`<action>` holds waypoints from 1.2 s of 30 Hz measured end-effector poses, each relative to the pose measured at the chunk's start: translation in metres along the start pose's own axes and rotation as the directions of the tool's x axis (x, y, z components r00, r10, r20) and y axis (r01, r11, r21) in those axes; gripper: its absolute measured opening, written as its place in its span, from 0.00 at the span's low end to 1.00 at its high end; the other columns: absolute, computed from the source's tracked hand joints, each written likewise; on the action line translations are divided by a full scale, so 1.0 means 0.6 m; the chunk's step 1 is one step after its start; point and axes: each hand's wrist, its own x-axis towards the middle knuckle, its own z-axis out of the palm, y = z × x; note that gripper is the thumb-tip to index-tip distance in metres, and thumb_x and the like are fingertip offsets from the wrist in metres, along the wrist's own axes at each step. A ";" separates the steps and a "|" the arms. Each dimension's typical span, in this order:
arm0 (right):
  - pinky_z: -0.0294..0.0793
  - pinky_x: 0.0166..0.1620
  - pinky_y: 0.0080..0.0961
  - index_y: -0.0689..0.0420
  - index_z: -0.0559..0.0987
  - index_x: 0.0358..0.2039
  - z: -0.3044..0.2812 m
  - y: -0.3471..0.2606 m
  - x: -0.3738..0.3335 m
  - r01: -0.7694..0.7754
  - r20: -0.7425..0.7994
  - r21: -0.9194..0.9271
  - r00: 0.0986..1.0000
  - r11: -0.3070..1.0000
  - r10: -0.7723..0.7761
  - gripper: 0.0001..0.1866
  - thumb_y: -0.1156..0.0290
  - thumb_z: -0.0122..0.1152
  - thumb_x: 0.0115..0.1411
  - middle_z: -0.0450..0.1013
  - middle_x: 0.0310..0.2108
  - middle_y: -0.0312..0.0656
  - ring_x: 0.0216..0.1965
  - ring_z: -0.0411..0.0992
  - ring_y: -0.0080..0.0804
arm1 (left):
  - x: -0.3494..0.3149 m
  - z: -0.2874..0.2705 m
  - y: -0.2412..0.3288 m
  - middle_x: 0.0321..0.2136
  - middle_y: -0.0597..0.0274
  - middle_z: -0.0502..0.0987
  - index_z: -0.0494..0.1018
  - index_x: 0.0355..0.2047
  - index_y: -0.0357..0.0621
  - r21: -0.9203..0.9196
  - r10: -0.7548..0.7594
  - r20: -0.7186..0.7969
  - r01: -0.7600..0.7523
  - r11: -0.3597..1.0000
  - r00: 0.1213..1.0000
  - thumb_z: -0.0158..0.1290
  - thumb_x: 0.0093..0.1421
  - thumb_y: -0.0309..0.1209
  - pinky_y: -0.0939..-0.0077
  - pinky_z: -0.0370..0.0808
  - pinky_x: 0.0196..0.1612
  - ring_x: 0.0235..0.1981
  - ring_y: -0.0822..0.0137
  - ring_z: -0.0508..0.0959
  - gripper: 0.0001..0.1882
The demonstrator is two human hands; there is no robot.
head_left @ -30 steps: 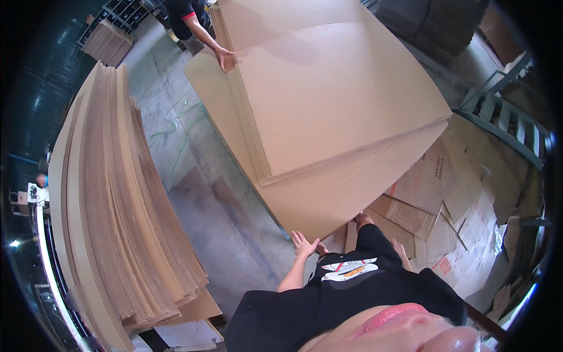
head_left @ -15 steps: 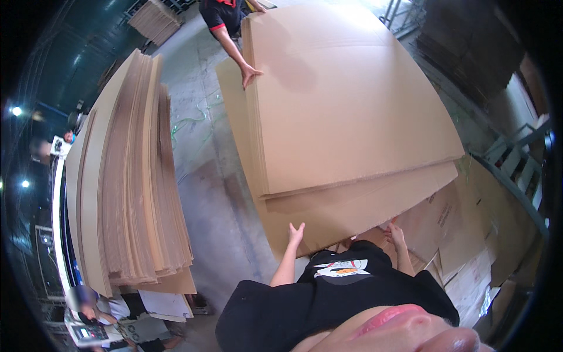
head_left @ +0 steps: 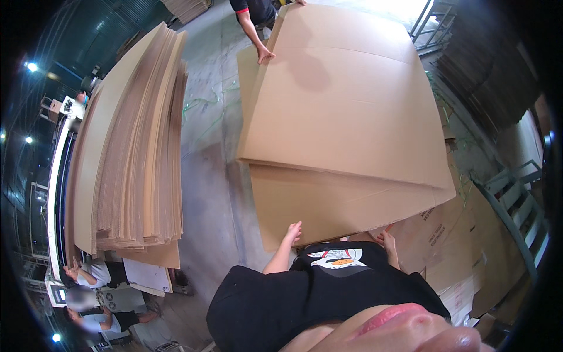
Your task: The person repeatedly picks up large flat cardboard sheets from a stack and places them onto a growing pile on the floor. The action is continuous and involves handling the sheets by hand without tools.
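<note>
A thick stack of large brown cardboard sheets (head_left: 346, 111) lies askew on a wider cardboard sheet (head_left: 311, 205), whose near part sticks out toward me. My left hand (head_left: 294, 233) is over that sheet's near left part, its fingers drawn together with nothing visible in them. Close to the sheet's near edge, my right hand (head_left: 385, 240) has its fingers closed around a slim orange-red item (head_left: 389, 227), too small to identify. Across the stack, another person's hand (head_left: 265, 54) rests at its left edge, and their other hand touches the far edge.
A tall pile of cardboard sheets (head_left: 138, 146) stands to the left, with people beside it at the lower left. Flattened printed cardboard (head_left: 446, 229) covers the floor at right, near a grey slatted metal frame (head_left: 516, 202). Green strapping (head_left: 205, 102) lies on the floor between the piles.
The upper stack has turned on the lower sheet: its near left corner went farther away, its near right corner came closer. My left hand's fingers, spread before, are now drawn together.
</note>
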 end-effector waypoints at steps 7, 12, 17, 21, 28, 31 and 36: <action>0.71 0.30 0.24 0.57 0.73 0.43 -0.016 -0.023 -0.048 -0.031 -0.049 0.047 0.998 0.998 0.033 0.21 0.53 0.52 0.59 0.74 0.35 0.39 0.34 0.74 0.29 | 0.006 -0.014 -0.011 0.61 0.51 0.58 0.50 0.63 0.49 -0.059 -0.019 -0.021 0.018 0.998 1.000 0.49 0.57 0.57 0.47 0.56 0.60 0.62 0.51 0.59 0.41; 0.74 0.38 0.33 0.58 0.71 0.48 -0.028 -0.027 -0.075 -0.056 -0.095 0.018 0.994 0.998 0.057 0.24 0.54 0.51 0.59 0.74 0.41 0.43 0.38 0.74 0.33 | 0.008 0.008 0.004 0.61 0.51 0.58 0.50 0.63 0.48 -0.033 -0.024 0.034 0.025 0.999 0.999 0.49 0.58 0.56 0.48 0.56 0.59 0.62 0.51 0.59 0.40; 0.74 0.37 0.32 0.58 0.71 0.48 -0.025 0.005 -0.083 -0.072 -0.109 0.005 0.991 0.997 0.072 0.23 0.55 0.50 0.60 0.74 0.41 0.44 0.39 0.74 0.33 | 0.014 0.027 0.005 0.60 0.52 0.61 0.52 0.62 0.48 0.031 -0.044 0.058 0.042 0.999 0.997 0.49 0.58 0.56 0.49 0.59 0.58 0.60 0.52 0.62 0.39; 0.73 0.33 0.27 0.60 0.72 0.47 -0.031 0.042 -0.077 -0.110 -0.097 0.047 0.989 0.993 0.114 0.22 0.55 0.50 0.60 0.74 0.39 0.43 0.36 0.74 0.31 | 0.016 0.040 0.009 0.59 0.53 0.62 0.53 0.61 0.49 0.053 -0.053 0.074 0.049 0.997 0.996 0.49 0.58 0.55 0.50 0.60 0.58 0.59 0.53 0.64 0.38; 0.72 0.32 0.24 0.59 0.71 0.48 -0.044 0.055 -0.074 -0.067 -0.119 0.034 0.990 0.997 0.071 0.24 0.52 0.50 0.62 0.74 0.40 0.41 0.34 0.74 0.27 | 0.039 0.045 0.005 0.61 0.52 0.59 0.49 0.64 0.44 -0.083 -0.045 0.108 0.054 0.995 0.993 0.45 0.60 0.57 0.52 0.58 0.60 0.61 0.53 0.60 0.41; 0.73 0.36 0.29 0.59 0.71 0.48 -0.040 0.024 -0.091 -0.072 -0.135 0.032 0.988 0.997 0.076 0.24 0.54 0.50 0.61 0.74 0.41 0.42 0.39 0.74 0.31 | 0.047 0.065 0.020 0.62 0.51 0.57 0.48 0.64 0.41 -0.248 -0.019 0.138 0.053 0.967 0.990 0.42 0.60 0.59 0.52 0.56 0.62 0.63 0.54 0.58 0.43; 0.72 0.38 0.30 0.59 0.71 0.49 -0.043 0.018 -0.123 -0.067 -0.167 0.032 0.983 0.997 0.072 0.24 0.53 0.50 0.61 0.74 0.42 0.42 0.40 0.74 0.32 | 0.055 0.160 0.062 0.64 0.51 0.52 0.47 0.64 0.39 -0.615 0.041 0.154 0.063 0.786 0.987 0.39 0.56 0.67 0.52 0.54 0.63 0.63 0.54 0.57 0.50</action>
